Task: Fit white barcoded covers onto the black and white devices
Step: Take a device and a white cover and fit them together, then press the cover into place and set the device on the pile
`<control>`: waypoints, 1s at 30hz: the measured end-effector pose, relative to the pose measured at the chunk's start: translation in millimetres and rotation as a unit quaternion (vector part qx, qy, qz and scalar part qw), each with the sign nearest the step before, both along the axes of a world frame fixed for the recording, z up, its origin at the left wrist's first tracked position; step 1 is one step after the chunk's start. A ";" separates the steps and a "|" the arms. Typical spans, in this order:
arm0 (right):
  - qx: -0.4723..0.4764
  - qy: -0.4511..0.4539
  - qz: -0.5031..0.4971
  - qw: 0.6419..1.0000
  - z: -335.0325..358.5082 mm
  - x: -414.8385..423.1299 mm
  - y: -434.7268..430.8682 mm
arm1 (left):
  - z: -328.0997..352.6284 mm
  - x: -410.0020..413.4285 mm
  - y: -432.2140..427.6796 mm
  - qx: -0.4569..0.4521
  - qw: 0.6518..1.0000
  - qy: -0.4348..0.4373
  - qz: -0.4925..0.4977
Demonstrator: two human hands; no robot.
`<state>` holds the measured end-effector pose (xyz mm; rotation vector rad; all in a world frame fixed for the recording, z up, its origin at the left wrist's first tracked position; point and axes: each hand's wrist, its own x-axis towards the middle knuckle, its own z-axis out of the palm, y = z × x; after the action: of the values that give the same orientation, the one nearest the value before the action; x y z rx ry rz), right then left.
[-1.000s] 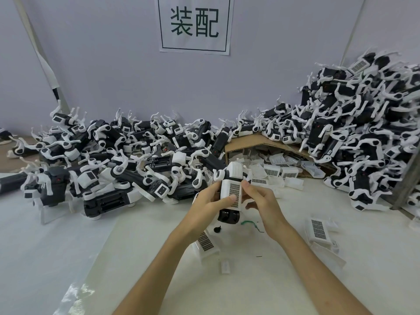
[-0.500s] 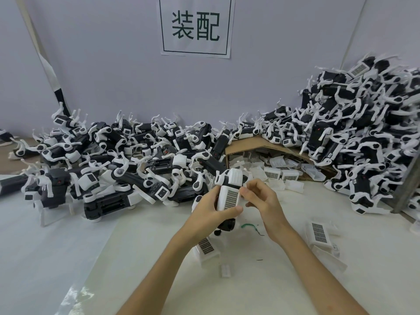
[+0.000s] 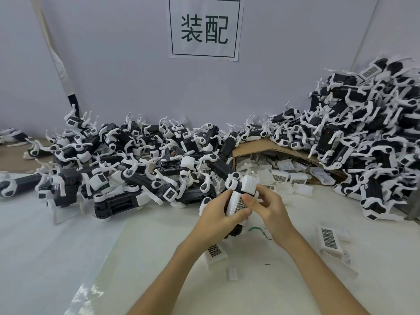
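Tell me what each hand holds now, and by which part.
Left hand grips the device round its lower body, thumb across the barcoded cover. Right hand pinches the device's right side, thumb on the cover's edge.

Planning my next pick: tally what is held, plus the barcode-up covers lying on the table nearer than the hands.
Held device: 1
Held cover: 1
Loose barcode-up covers: 2
Total: 4
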<state>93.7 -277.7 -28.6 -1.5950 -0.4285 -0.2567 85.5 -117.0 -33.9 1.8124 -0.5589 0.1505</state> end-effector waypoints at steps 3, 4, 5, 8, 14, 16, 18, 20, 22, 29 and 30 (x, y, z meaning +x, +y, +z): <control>-0.006 -0.002 -0.003 1.000 0.5 0.2 -1.3 | 0.1 -0.7 -0.2 -0.011 1.000 0.009 -0.007; -0.005 -0.001 -0.003 1.000 1.1 -0.1 -1.6 | 0.3 -1.0 -0.9 -0.013 1.000 0.013 -0.006; -0.001 0.000 0.001 1.000 1.8 -0.7 -1.9 | 0.5 -1.0 -1.7 -0.016 1.000 0.011 0.001; 0.008 0.004 0.032 0.999 5.8 -2.4 -4.2 | 1.3 -1.2 -3.8 -0.031 0.999 -0.016 0.031; -0.013 0.048 0.071 0.996 14.1 -1.4 -11.9 | 1.7 -3.8 -4.2 -0.077 0.990 -0.052 0.103; -0.019 0.068 0.096 0.993 20.6 -1.8 -14.8 | 4.3 -2.6 -1.8 -0.103 0.985 -0.053 0.125; -0.043 0.079 0.100 0.991 28.4 -3.0 -16.9 | 5.7 -1.5 -0.5 -0.103 0.984 -0.048 0.134; -0.099 0.079 0.080 0.989 37.1 -5.5 -20.5 | 4.9 -2.3 -1.4 -0.122 0.982 -0.042 0.140; -0.134 0.083 0.076 0.985 45.7 -10.4 -27.4 | 2.2 -0.4 -3.7 -0.192 0.971 -0.006 0.145; -0.001 0.109 0.047 0.993 93.9 -6.4 -69.7 | -4.1 9.1 4.3 -0.257 0.937 -0.058 0.231; 0.049 0.093 0.023 0.994 115.1 1.2 -77.8 | -5.3 10.2 5.6 -0.253 0.934 -0.066 0.245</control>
<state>94.9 -355.5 86.5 -1.4958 -0.3035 -0.0920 95.7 -111.5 -39.1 1.4034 -0.1223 0.6972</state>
